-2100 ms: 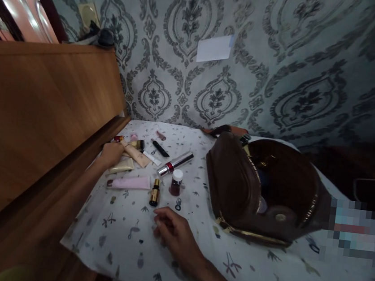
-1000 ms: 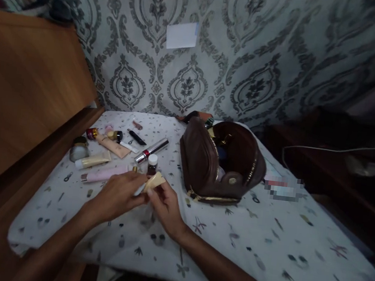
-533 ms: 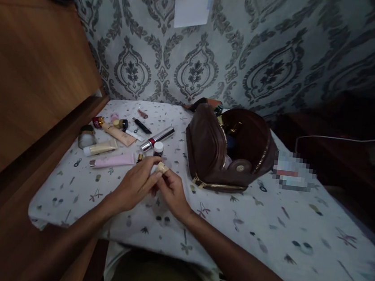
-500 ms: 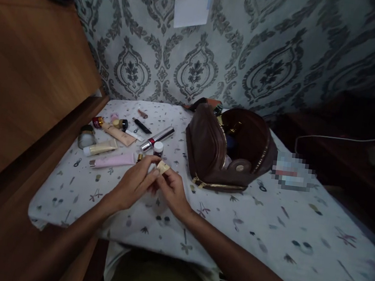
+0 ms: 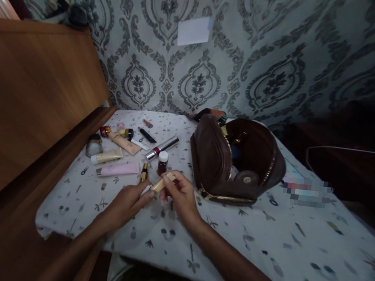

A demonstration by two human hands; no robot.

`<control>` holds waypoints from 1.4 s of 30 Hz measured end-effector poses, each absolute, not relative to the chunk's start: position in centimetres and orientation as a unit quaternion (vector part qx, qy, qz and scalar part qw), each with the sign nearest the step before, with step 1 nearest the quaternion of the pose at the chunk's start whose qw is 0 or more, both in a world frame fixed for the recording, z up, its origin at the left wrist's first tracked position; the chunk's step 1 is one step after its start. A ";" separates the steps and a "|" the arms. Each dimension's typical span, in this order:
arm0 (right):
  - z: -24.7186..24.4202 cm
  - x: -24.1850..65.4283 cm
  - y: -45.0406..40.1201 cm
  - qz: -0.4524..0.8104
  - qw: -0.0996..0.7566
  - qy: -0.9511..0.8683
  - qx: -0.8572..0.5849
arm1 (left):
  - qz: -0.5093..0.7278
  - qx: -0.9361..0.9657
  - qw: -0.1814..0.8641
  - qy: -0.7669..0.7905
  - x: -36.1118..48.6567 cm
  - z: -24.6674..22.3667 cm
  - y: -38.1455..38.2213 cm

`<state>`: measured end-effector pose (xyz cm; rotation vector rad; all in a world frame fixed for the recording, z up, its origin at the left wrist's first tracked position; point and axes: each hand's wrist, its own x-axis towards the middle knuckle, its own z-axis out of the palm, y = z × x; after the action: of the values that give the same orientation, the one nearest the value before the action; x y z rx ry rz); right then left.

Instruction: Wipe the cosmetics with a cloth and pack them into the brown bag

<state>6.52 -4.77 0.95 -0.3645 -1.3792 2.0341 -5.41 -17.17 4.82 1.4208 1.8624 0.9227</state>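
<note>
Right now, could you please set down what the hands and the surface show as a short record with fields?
Left hand: grips the white-capped end of a small cream tube
Right hand: holds its other end
Close by: dark jar with white lid, upright; gold bottle
Further left: pink tube, lying flat
Right of hands: brown bag, unzipped and open
Wall: patterned, with a white card
</note>
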 end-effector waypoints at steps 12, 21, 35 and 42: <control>1.3 6.6 -4.2 0.813 0.338 -0.456 -0.129 | 0.587 0.252 0.421 0.644 -5.6 3.5 -17.4; 0.4 6.2 -4.2 0.802 0.320 -0.486 -0.136 | 0.693 0.151 0.348 0.614 -6.1 4.6 -16.1; 2.2 7.4 -4.7 0.737 0.351 -0.565 -0.121 | 0.677 0.159 0.315 0.646 -4.5 4.3 -16.7; 2.1 7.1 -4.4 0.772 0.342 -0.528 -0.089 | 0.664 0.125 0.207 0.707 -4.9 5.9 -15.8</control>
<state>7.07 -4.45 2.14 -0.2324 -1.3719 2.0075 -4.86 -15.79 5.89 0.3476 1.9702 1.8498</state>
